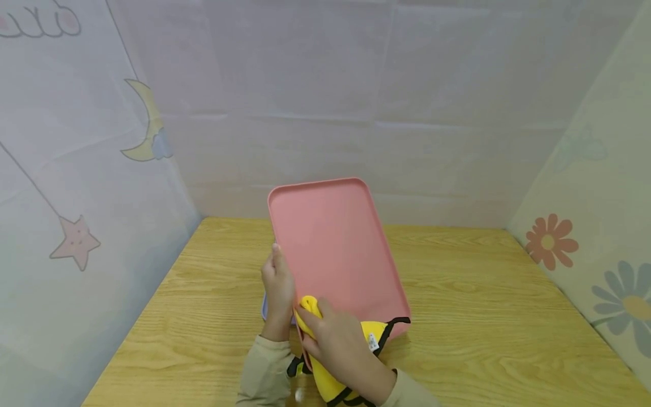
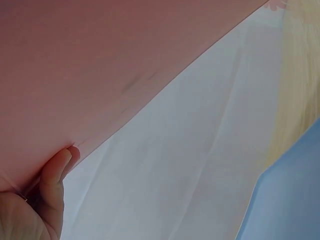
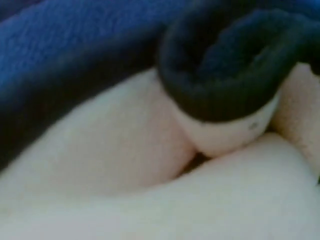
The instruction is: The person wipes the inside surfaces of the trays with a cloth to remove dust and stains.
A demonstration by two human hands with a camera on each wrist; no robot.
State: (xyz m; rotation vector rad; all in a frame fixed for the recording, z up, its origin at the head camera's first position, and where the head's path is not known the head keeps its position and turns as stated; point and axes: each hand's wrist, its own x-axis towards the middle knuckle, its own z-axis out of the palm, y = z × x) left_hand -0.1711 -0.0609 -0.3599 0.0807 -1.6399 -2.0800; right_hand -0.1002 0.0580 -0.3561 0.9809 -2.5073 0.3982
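A pink rectangular tray (image 1: 335, 243) with a raised rim is tilted up, its inner face toward me. My left hand (image 1: 278, 288) grips its left edge; in the left wrist view, fingers (image 2: 54, 182) lie against the tray's underside, which has a few dark scuffs. My right hand (image 1: 343, 345) holds a bunched yellow cloth (image 1: 325, 381) with black trim and a white label, over the tray's lower left part. Blurred skin and a rolled dark edge of cloth (image 3: 215, 100) fill the right wrist view.
A blue tray (image 1: 264, 308) lies on the wooden table (image 1: 483, 316), mostly hidden behind the left hand and pink tray. Pale printed sheets (image 1: 315, 85) enclose the table at the back and both sides. A small whitish object (image 1: 299, 394) shows near the left sleeve.
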